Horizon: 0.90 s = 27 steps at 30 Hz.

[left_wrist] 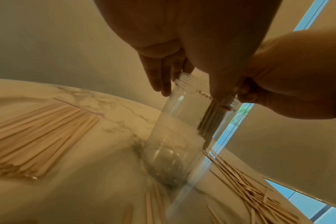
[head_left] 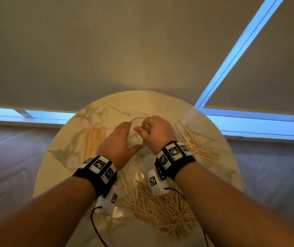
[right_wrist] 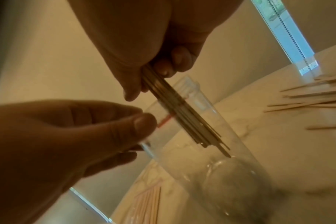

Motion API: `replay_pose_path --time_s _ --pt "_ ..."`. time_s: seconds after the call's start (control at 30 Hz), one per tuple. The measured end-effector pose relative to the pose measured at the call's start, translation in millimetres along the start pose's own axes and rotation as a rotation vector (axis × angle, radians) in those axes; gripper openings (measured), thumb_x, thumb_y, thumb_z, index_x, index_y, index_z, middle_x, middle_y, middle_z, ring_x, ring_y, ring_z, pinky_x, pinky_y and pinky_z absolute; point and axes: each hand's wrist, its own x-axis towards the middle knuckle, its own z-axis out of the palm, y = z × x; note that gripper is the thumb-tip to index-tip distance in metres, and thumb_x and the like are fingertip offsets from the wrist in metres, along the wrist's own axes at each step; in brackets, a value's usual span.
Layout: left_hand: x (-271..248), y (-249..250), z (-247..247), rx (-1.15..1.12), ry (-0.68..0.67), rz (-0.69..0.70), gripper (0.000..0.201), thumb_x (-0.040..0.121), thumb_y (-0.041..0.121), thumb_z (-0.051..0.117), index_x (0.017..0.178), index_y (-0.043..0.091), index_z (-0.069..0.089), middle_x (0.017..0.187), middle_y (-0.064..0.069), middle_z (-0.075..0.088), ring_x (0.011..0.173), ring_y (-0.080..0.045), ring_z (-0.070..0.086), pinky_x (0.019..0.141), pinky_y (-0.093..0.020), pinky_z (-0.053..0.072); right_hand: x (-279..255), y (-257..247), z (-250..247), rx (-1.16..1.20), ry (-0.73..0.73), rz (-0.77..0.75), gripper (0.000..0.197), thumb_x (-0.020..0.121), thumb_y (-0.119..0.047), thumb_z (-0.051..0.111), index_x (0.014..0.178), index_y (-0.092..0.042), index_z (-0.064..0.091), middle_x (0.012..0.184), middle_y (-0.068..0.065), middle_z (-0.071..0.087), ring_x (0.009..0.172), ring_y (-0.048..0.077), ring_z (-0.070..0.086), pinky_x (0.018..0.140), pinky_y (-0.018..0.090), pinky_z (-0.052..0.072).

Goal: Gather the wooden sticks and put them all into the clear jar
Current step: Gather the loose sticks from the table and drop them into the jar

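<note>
A clear jar [head_left: 135,139] [left_wrist: 175,136] [right_wrist: 220,166] stands in the middle of a round marble table [head_left: 110,107]. My left hand [head_left: 117,141] [right_wrist: 67,133] holds it near the rim, with the thumb on the near wall and the fingers [left_wrist: 159,78] on the far side. Above the jar's mouth, my right hand [head_left: 156,134] [right_wrist: 144,37] [left_wrist: 293,83] grips a bundle of wooden sticks [right_wrist: 182,118] [left_wrist: 211,116]. The bundle's lower ends hang inside the jar, above its bottom. Loose sticks lie in a pile [head_left: 160,207] at the near side and another pile [head_left: 196,145] [left_wrist: 249,189] [right_wrist: 316,94] to the right.
A clear bag of sticks [head_left: 92,141] [left_wrist: 38,136] [right_wrist: 148,204] with a red strip lies flat to the jar's left. The table's rim curves close behind the jar. Drawn blinds and a window frame [head_left: 231,59] stand beyond the table.
</note>
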Motion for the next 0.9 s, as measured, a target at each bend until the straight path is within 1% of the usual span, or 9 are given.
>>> replay_pose_path --time_s 0.13,0.3,0.37,0.43,0.5,0.6,0.7,0.8,0.9 --pt "2 2 -1 -0.002 0.033 0.003 0.087 0.086 0.052 0.073 0.157 0.019 0.035 0.161 -0.001 0.041 0.142 -0.020 0.046 0.112 -0.039 0.043 -4 7 13 0.019 -0.010 0.024 0.037 0.087 -0.058 0.069 0.091 -0.021 0.068 0.092 -0.006 0.051 0.083 0.017 0.056 0.076 0.034 0.049" --pt "1 6 -2 -0.033 0.077 0.018 0.082 0.083 0.050 0.076 0.152 0.024 0.040 0.153 0.002 0.050 0.134 -0.021 0.053 0.101 -0.037 0.047 -26 17 -2 0.194 0.085 0.004 0.063 0.075 -0.076 0.063 0.117 -0.029 0.067 0.102 -0.013 0.051 0.093 0.006 0.053 0.080 0.023 0.047" --pt "-5 0 2 -0.086 0.115 -0.009 0.088 0.075 0.054 0.081 0.149 0.027 0.041 0.147 0.004 0.053 0.129 -0.020 0.055 0.097 -0.036 0.048 -35 48 -14 0.200 0.144 0.013 0.047 0.082 -0.065 0.062 0.113 -0.030 0.069 0.103 -0.014 0.053 0.096 0.008 0.056 0.086 0.028 0.050" --pt "-17 -10 9 -0.096 0.153 -0.081 0.098 0.071 0.052 0.085 0.151 0.026 0.035 0.151 0.000 0.047 0.133 -0.023 0.052 0.105 -0.044 0.048 -39 100 -23 0.102 0.131 0.113 0.035 0.083 -0.043 0.067 0.114 -0.028 0.069 0.112 -0.008 0.056 0.108 0.019 0.059 0.095 0.040 0.051" --pt "-34 -20 21 -0.066 0.185 -0.117 0.094 0.071 0.043 0.087 0.148 0.023 0.038 0.146 -0.004 0.047 0.128 -0.027 0.054 0.104 -0.048 0.049 -37 156 -30 -0.097 -0.033 0.323 0.050 0.081 -0.033 0.071 0.130 -0.029 0.061 0.135 -0.001 0.052 0.126 0.029 0.053 0.104 0.043 0.048" --pt "-63 -24 44 0.003 0.069 -0.126 0.078 0.074 0.037 0.083 0.142 0.026 0.046 0.141 -0.001 0.046 0.126 -0.026 0.053 0.102 -0.043 0.049 -31 221 -33 -0.290 -0.262 0.507 0.082 0.079 -0.037 0.073 0.152 -0.030 0.037 0.160 0.005 0.032 0.144 0.035 0.034 0.114 0.048 0.040" --pt "-92 -18 73 0.111 -0.130 -0.066 0.071 0.078 0.041 0.077 0.142 0.032 0.047 0.146 0.006 0.042 0.132 -0.019 0.045 0.109 -0.032 0.041 -26 252 -25 -0.322 -0.322 0.492 0.094 0.070 -0.043 0.074 0.152 -0.029 0.029 0.157 0.007 0.033 0.143 0.036 0.034 0.113 0.054 0.040" --pt "-112 -11 92 0.131 -0.246 -0.034 0.072 0.080 0.043 0.073 0.145 0.033 0.045 0.152 0.009 0.036 0.139 -0.016 0.038 0.114 -0.026 0.031 -29 259 -15 -0.414 -0.288 0.423 0.083 0.073 -0.043 0.071 0.146 -0.027 0.035 0.146 0.008 0.041 0.132 0.037 0.044 0.106 0.052 0.045" --pt "-122 -7 100 0.134 -0.296 -0.063 0.072 0.081 0.043 0.073 0.146 0.030 0.045 0.154 0.007 0.035 0.142 -0.018 0.036 0.116 -0.025 0.028 -44 254 -10 -0.473 -0.227 0.282 0.054 0.086 -0.032 0.062 0.138 -0.024 0.052 0.138 0.008 0.051 0.123 0.034 0.050 0.102 0.047 0.047"
